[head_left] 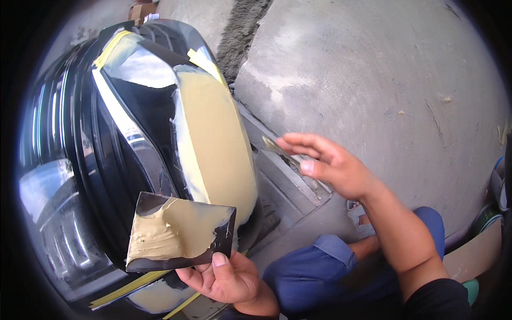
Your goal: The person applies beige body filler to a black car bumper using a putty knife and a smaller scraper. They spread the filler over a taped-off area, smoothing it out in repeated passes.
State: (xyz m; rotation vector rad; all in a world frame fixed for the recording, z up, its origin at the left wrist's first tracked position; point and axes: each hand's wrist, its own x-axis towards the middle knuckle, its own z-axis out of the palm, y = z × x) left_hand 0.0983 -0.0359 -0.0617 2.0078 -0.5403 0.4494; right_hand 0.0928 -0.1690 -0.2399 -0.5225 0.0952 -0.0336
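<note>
In my left hand (234,280) is a dark, flat mixing board (224,237), its lower right corner pinched under the thumb. Beige filler (173,232) covers most of its face, thickest toward the left. My right hand (330,165) is raised to the right of the car bumper, gripping a thin putty spreader (288,157) that shows almost edge-on with beige filler on its tip. Between the hands and beyond them, the black bumper (149,112) carries a wide, smooth beige filler patch (216,138) on its rounded corner. The spreader is apart from the patch.
Yellow masking tape (112,49) edges parts of the bumper. Grey concrete floor (373,69) lies to the right, with a rough dark strip (240,40) at the back. A grated drain channel (288,184) runs beside the bumper. Round cans (488,218) stand at the right edge.
</note>
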